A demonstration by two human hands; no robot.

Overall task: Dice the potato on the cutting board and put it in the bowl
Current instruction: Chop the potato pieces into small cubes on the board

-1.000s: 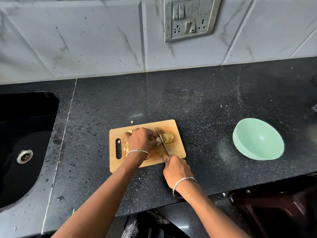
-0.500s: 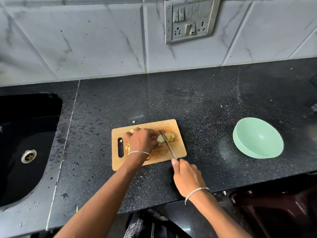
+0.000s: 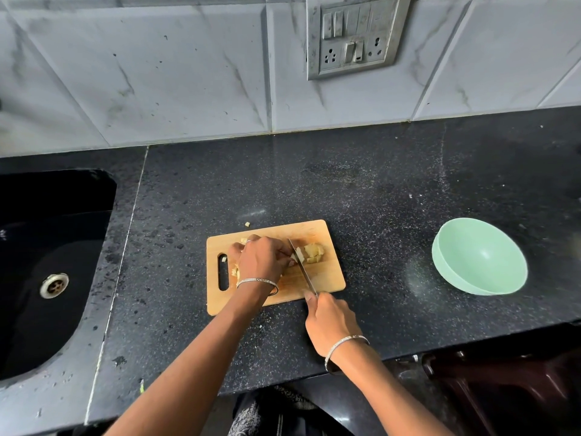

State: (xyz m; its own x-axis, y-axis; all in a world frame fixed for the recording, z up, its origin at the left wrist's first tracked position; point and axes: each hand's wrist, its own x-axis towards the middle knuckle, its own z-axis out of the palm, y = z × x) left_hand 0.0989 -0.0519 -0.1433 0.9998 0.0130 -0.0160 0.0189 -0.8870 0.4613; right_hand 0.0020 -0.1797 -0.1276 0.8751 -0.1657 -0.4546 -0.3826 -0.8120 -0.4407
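Note:
A wooden cutting board lies on the black counter. On it sits a pale yellow potato, partly cut, with small diced bits beside the board's handle slot. My left hand holds the potato's left part with curled fingers. My right hand grips the handle of a knife at the board's near edge; the blade lies across the potato just right of my left fingers. A mint green bowl stands to the right, with nothing visible inside.
A black sink with a steel drain is set into the counter at the left. One potato bit lies on the counter behind the board. A switch panel hangs on the tiled wall. A dark stool stands below the counter's edge.
My right hand drew the knife back toward me half a second ago and has now pushed it forward again, blade close to my left fingers. The left hand stays on the potato.

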